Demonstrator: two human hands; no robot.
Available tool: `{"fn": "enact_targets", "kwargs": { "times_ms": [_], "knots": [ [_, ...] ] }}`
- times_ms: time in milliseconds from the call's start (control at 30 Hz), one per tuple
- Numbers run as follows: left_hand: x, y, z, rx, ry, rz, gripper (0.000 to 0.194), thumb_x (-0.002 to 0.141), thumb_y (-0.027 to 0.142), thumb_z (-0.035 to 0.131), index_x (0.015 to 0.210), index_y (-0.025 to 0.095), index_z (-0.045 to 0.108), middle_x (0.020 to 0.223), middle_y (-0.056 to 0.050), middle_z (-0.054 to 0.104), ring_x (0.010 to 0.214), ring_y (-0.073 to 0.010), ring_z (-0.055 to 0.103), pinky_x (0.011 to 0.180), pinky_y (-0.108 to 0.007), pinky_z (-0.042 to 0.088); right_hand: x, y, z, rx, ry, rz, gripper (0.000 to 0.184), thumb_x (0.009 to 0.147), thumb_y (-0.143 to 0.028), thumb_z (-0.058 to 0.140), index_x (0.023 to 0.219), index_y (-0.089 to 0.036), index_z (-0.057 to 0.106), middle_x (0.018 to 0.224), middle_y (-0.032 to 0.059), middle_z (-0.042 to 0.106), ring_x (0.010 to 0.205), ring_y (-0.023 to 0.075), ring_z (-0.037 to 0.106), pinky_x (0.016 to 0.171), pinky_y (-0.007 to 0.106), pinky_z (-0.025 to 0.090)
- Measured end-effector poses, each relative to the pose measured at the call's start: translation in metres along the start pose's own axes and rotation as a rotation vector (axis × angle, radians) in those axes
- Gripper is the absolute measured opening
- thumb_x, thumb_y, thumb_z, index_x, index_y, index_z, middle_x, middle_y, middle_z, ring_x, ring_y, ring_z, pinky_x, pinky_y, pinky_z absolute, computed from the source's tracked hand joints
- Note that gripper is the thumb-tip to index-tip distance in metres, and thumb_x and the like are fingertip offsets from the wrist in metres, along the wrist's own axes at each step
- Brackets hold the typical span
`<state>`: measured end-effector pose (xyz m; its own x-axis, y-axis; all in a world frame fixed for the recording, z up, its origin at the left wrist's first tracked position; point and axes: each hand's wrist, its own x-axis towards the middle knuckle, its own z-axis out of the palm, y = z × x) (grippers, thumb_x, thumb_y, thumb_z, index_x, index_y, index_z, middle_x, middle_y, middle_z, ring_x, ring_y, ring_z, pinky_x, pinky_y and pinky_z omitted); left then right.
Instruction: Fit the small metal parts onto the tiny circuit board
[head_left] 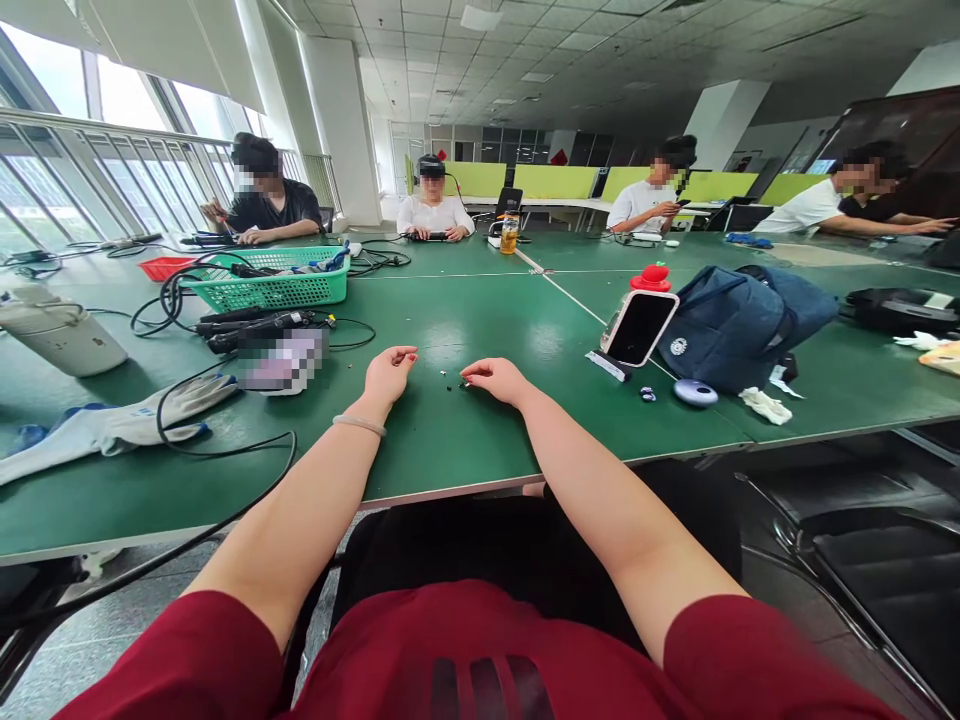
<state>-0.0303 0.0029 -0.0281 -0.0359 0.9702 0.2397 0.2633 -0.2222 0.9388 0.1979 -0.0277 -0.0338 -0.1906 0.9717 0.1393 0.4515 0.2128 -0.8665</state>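
Your right hand (498, 381) bunches its fingertips at a tiny dark piece (465, 385) on the glossy green bench (450, 450), where a careless nudge could scatter it; your left hand (388, 377) curls nearby, whether either pinches anything I can't tell

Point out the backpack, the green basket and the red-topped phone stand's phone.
Backpack (731, 330): head view, on its blue front.
Basket (271, 292): head view, on its green side wall.
Phone (641, 328): head view, on its dark screen.
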Motion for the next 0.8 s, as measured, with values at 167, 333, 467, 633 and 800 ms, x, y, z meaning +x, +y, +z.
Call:
{"fn": "enact_targets", "kwargs": {
  "times_ms": [167, 333, 467, 633, 800],
  "knots": [
    [0.001, 0.0, 0.002, -0.054, -0.001, -0.029, 0.022, 0.082, 0.02, 0.059, 0.1, 0.015, 0.069, 0.099, -0.009, 0.073, 0.098, -0.0168, 0.066, 0.095, -0.03, 0.046, 0.0, 0.002, -0.002, -0.036, 0.015, -0.021, 0.022, 0.083, -0.014, 0.056, 0.094, -0.019, 0.074, 0.099, 0.0044, 0.073, 0.096, 0.0158, 0.067, 0.094, 0.033, 0.048],
    [0.003, -0.001, 0.002, -0.036, 0.008, -0.029, 0.023, 0.081, 0.021, 0.061, 0.101, 0.016, 0.069, 0.1, -0.01, 0.073, 0.099, -0.0184, 0.066, 0.096, -0.033, 0.046, 0.001, 0.004, -0.002, -0.022, 0.008, -0.022, 0.022, 0.082, -0.016, 0.056, 0.094, -0.02, 0.074, 0.099, 0.0037, 0.073, 0.095, 0.0152, 0.067, 0.093, 0.032, 0.049],
    [0.003, -0.002, -0.004, -0.011, 0.04, -0.037, 0.027, 0.078, 0.022, 0.064, 0.104, 0.016, 0.069, 0.101, -0.011, 0.073, 0.099, -0.0198, 0.067, 0.095, -0.034, 0.047, 0.001, 0.005, -0.003, -0.025, 0.01, -0.018, 0.025, 0.082, -0.014, 0.053, 0.093, -0.02, 0.074, 0.099, 0.0033, 0.073, 0.095, 0.0145, 0.066, 0.093, 0.032, 0.048],
    [0.002, -0.001, -0.013, 0.015, 0.129, -0.055, 0.029, 0.077, 0.022, 0.065, 0.105, 0.016, 0.069, 0.099, -0.011, 0.073, 0.094, -0.0197, 0.067, 0.092, -0.033, 0.048, 0.003, 0.009, -0.002, -0.005, 0.004, -0.027, 0.023, 0.082, -0.018, 0.054, 0.093, -0.02, 0.075, 0.098, 0.0041, 0.073, 0.094, 0.0154, 0.067, 0.093, 0.033, 0.049],
    [0.001, 0.001, -0.022, 0.157, 0.268, -0.096, 0.029, 0.075, 0.025, 0.067, 0.102, 0.016, 0.072, 0.093, -0.009, 0.073, 0.09, -0.0197, 0.066, 0.089, -0.032, 0.048, 0.003, 0.01, -0.002, -0.007, 0.002, -0.048, 0.022, 0.081, -0.02, 0.055, 0.092, -0.02, 0.075, 0.097, 0.0047, 0.074, 0.093, 0.0167, 0.067, 0.093, 0.035, 0.049]
  ]
}}
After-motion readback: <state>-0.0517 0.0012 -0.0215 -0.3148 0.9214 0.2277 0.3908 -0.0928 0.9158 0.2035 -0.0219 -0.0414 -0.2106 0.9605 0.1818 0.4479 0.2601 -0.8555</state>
